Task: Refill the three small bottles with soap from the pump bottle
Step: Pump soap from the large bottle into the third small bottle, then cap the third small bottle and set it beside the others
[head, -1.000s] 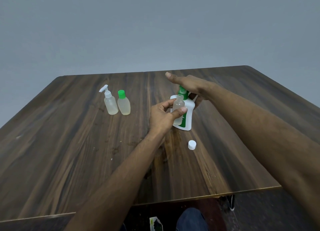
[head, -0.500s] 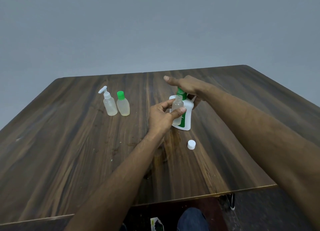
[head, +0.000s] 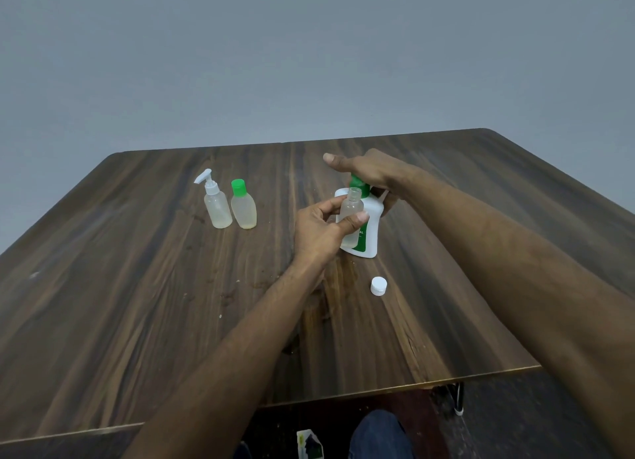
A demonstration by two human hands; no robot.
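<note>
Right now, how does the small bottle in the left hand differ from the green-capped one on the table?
The held bottle is uncapped, its neck open; the green-capped bottle is closed. The held bottle is gripped by the left hand in front of the pump bottle; the green-capped bottle stands free on the table. The held bottle looks cylindrical, the green-capped one more oval. Both are small, translucent and upright.

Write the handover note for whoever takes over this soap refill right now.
Left hand holds the open small bottle at the pump bottle spout.
Right hand presses on the green pump head.
White cap lies loose on the table.
Spray-top bottle and green-capped bottle stand closed, far left.
Left: finish filling, recap; levels in the other two are hard to judge.
</note>
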